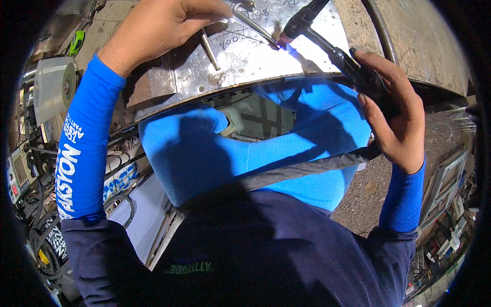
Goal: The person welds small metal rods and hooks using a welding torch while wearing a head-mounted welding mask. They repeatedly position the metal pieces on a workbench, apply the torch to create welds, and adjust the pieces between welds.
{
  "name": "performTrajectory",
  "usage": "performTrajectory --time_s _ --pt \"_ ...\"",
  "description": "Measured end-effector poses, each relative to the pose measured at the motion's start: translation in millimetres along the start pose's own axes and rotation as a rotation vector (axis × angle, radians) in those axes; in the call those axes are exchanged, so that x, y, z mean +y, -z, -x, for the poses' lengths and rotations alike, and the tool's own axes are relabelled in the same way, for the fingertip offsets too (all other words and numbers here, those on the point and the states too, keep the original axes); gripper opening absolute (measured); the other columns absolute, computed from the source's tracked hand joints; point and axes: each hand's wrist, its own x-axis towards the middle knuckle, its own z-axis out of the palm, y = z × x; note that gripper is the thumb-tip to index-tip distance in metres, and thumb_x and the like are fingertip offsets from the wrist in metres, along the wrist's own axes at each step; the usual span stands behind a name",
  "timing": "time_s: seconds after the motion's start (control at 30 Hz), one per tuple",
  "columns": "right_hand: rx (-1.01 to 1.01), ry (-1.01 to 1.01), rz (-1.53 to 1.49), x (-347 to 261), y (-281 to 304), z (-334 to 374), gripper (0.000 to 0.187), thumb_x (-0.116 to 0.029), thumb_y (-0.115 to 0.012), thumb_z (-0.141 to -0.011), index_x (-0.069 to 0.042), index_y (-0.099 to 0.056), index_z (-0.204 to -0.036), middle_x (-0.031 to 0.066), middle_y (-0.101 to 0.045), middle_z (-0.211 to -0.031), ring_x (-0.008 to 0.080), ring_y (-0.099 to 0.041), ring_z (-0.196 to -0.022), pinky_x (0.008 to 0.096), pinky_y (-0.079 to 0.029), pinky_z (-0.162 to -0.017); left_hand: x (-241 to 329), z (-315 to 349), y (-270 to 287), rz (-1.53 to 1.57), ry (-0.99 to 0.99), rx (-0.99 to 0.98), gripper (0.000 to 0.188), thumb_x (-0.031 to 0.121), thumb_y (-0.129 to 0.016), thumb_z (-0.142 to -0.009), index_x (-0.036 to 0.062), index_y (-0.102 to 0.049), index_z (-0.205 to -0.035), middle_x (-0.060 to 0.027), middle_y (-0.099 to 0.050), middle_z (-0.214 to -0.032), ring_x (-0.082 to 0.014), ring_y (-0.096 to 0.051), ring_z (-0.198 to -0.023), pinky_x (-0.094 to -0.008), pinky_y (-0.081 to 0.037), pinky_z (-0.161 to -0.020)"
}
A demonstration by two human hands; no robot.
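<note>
My right hand [396,110] grips a black TIG welding torch [340,59], its head tilted down to the left over a shiny metal sheet [245,65]. A small violet-white arc glows at the torch tip, by the end of a hooked metal rod [254,26] lying on the sheet. My left hand [163,28] is at the upper left, fingers pinched on a thin filler rod [240,22] that slants toward the glow. Below those fingers a short metal rod [210,52] rests on the sheet. Handwritten marks are on the sheet's surface.
The torch's grey cable sleeve [307,167] runs across my lap. A dark curved bar [381,30] lies right of the torch. At far left are a green tool [76,43], a pale roll [53,89], a machine with a panel [21,171] and tangled cables [43,235].
</note>
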Motion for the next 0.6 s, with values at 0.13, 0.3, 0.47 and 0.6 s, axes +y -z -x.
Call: performTrajectory --time_s 0.13,0.3,0.47,0.6 --pt "0.011 -0.07 -0.028 -4.4 -0.3 0.3 0.048 0.007 -0.065 -0.092 0.005 -0.061 -0.14 0.018 -0.069 -0.138 0.0236 -0.063 -0.132 0.0356 -0.045 -0.115 -1.2 0.2 2.4 0.042 -0.04 0.0 0.014 0.006 -0.081 -0.086 0.0049 -0.082 -0.1 -0.0099 -0.066 -0.08 -0.0279 -0.065 -0.078 -0.0398 -0.051 -0.07" --pt "0.044 0.019 -0.054 6.6 -3.4 4.5 0.053 0.005 -0.068 -0.092 0.005 -0.058 -0.144 0.0176 -0.064 -0.145 0.0257 -0.059 -0.139 0.0371 -0.04 -0.12 -3.4 1.9 -2.1 0.075 -0.011 0.044 0.012 0.007 -0.083 -0.085 0.0035 -0.082 -0.097 -0.0111 -0.069 -0.083 -0.029 -0.067 -0.08 -0.0397 -0.051 -0.071" --pt "0.046 0.057 -0.016 9.5 -1.0 2.9 0.054 0.006 -0.067 -0.093 0.005 -0.056 -0.146 0.0184 -0.063 -0.146 0.0269 -0.057 -0.141 0.0382 -0.041 -0.12 -5.4 6.4 0.7 0.089 0.017 0.052 0.017 0.002 -0.08 -0.082 0.0032 -0.081 -0.098 -0.012 -0.07 -0.083 -0.0296 -0.068 -0.082 -0.0396 -0.052 -0.071" --pt "0.046 0.027 -0.039 6.8 -2.0 3.6 0.054 0.006 -0.067 -0.093 0.006 -0.055 -0.146 0.0189 -0.062 -0.147 0.0273 -0.057 -0.141 0.0393 -0.041 -0.12 -2.9 5.2 1.2 0.06 0.022 0.041 0.019 0.001 -0.078 -0.081 0.0025 -0.081 -0.099 -0.0123 -0.069 -0.082 -0.0295 -0.067 -0.081 -0.04 -0.051 -0.071"
